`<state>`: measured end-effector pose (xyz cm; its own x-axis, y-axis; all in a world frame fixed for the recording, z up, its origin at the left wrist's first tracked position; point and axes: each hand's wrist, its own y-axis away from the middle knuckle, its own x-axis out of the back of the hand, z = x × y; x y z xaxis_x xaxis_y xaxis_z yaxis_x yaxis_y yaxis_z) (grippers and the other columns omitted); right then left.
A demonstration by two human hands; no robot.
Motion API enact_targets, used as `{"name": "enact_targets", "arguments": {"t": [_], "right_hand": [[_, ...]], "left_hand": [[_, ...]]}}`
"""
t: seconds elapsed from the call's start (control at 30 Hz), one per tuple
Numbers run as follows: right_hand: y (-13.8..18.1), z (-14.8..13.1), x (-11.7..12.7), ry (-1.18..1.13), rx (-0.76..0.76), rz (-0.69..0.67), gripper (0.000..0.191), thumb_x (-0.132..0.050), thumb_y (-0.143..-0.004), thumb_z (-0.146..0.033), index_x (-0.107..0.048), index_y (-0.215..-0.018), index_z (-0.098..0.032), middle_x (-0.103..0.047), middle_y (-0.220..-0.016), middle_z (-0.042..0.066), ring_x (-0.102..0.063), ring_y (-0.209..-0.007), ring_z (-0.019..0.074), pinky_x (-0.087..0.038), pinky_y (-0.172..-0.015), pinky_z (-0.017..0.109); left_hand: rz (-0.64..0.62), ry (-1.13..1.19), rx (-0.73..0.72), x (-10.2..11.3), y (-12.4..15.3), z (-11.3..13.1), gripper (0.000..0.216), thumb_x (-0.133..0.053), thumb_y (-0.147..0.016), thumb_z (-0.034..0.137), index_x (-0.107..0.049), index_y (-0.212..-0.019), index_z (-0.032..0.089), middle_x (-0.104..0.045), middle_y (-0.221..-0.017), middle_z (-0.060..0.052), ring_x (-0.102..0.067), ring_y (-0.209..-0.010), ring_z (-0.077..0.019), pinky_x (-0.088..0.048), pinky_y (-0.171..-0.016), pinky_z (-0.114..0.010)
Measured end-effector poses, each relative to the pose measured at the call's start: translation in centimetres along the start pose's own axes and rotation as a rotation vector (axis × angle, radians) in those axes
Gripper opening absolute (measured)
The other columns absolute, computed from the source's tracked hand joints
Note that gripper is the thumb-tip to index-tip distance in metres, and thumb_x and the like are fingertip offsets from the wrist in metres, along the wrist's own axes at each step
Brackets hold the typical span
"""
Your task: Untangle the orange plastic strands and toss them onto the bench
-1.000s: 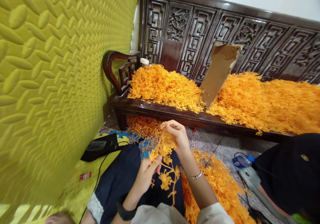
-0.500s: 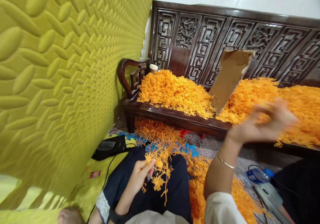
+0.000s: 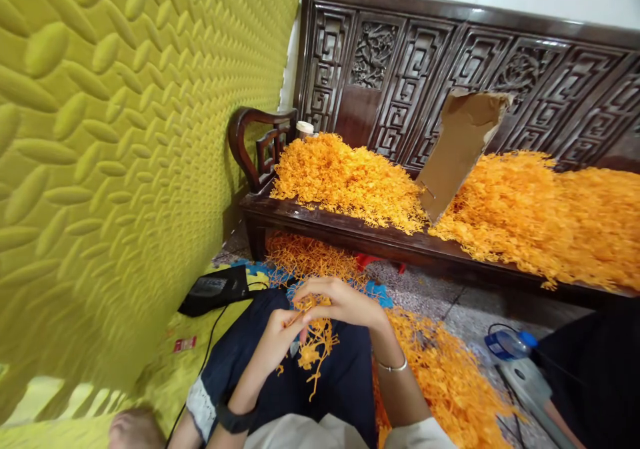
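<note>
Over my lap, my left hand (image 3: 276,334) pinches a sprig of orange plastic flower pieces (image 3: 311,354) with thin, stringy stems hanging below the fingers. Bent over the top of that sprig is my right hand (image 3: 345,303). Its thumb meets the left fingertips and its fingers curl round the upper pieces; the exact grip is partly hidden. On the floor to the right spreads a heap of loose orange stems and pieces (image 3: 440,375). More orange stems (image 3: 313,255) lie beyond my knees, reaching under the bench.
A dark carved wooden bench (image 3: 330,219) bears an orange flower heap (image 3: 345,179) on the left and another (image 3: 560,215) on the right. Between them leans a cardboard piece (image 3: 457,149). A black device (image 3: 215,290) with a cord lies left; a blue-capped bottle (image 3: 507,343) sits right, near another person.
My right hand has come down from beside the right-hand bench heap to the sprig in my left hand. The left hand keeps its hold over my lap.
</note>
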<state>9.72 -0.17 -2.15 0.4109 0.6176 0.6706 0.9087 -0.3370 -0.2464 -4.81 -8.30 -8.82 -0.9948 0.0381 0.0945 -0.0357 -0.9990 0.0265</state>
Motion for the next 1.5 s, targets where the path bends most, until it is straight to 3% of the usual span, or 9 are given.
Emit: {"name": "enact_targets", "arguments": {"t": [0.2,0.43,0.6,0.77,1.07,1.27,1.5], "right_hand": [[1.1,0.7,0.7,-0.09,-0.079,0.175,0.019,-0.058,-0.084,-0.033,-0.066,-0.079,-0.017,-0.066,-0.078,0.003,-0.061,-0.074,0.0126,-0.047,-0.07,0.025],[1.4,1.0,-0.4,-0.115,-0.115,0.526,0.016,-0.058,-0.084,-0.029,-0.065,-0.075,-0.018,-0.064,-0.073,0.003,-0.06,-0.071,0.0135,-0.046,-0.068,0.026],[1.9,-1.6,-1.0,-0.097,-0.058,0.774,0.012,-0.057,-0.084,-0.018,-0.064,-0.074,-0.02,-0.065,-0.073,0.002,-0.06,-0.07,0.0142,-0.046,-0.066,0.028],[3.2,-4.8,-1.3,0.18,0.076,0.962,0.027,-0.05,-0.081,-0.001,-0.065,-0.087,-0.023,-0.065,-0.077,0.002,-0.059,-0.071,0.015,-0.046,-0.063,0.031],[4.2,-6.4,-1.3,0.525,0.198,1.17,0.032,-0.048,-0.079,0.004,-0.063,-0.095,-0.02,-0.064,-0.072,0.002,-0.057,-0.065,0.0144,-0.046,-0.059,0.033],[4.7,-6.5,-1.3,0.717,0.221,1.204,0.032,-0.051,-0.081,-0.001,-0.062,-0.102,-0.022,-0.065,-0.075,0.002,-0.059,-0.067,0.0152,-0.047,-0.059,0.034],[4.4,-7.1,-2.1,0.764,0.283,1.192,0.035,-0.055,-0.079,0.0,-0.063,-0.107,-0.02,-0.066,-0.078,0.003,-0.059,-0.068,0.0164,-0.046,-0.059,0.034]], "left_hand": [[-0.015,0.077,0.098,-0.3,0.4,-0.7,0.057,-0.054,-0.072,0.062,-0.052,-0.038,0.016,-0.023,-0.034,0.007,-0.02,-0.037,-0.0065,-0.013,-0.044,-0.024],[0.001,0.104,0.103,-1.2,0.8,-0.3,0.06,-0.048,-0.075,0.064,-0.047,-0.038,0.017,-0.021,-0.036,0.007,-0.018,-0.037,-0.0065,-0.013,-0.044,-0.026],[0.046,0.096,0.011,-2.6,2.4,0.5,0.062,-0.043,-0.08,0.062,-0.038,-0.035,0.019,-0.028,-0.037,0.004,-0.025,-0.039,-0.0084,-0.019,-0.046,-0.027],[0.024,0.066,-0.03,-3.6,3.9,1.9,0.062,-0.041,-0.083,0.059,-0.035,-0.035,0.02,-0.03,-0.035,0.003,-0.026,-0.038,-0.0091,-0.022,-0.049,-0.029],[-0.137,0.135,-0.037,-5.0,4.8,4.1,0.064,-0.036,-0.082,0.066,-0.03,-0.038,0.02,-0.026,-0.036,0.004,-0.025,-0.038,-0.0086,-0.024,-0.047,-0.027],[-0.18,0.11,-0.054,-5.0,5.8,4.5,0.064,-0.034,-0.084,0.064,-0.029,-0.039,0.019,-0.027,-0.038,0.004,-0.027,-0.04,-0.0083,-0.027,-0.052,-0.026],[-0.248,0.175,-0.034,-5.1,6.0,4.5,0.067,-0.033,-0.08,0.07,-0.027,-0.036,0.02,-0.027,-0.037,0.003,-0.028,-0.039,-0.0088,-0.023,-0.048,-0.028]]}}
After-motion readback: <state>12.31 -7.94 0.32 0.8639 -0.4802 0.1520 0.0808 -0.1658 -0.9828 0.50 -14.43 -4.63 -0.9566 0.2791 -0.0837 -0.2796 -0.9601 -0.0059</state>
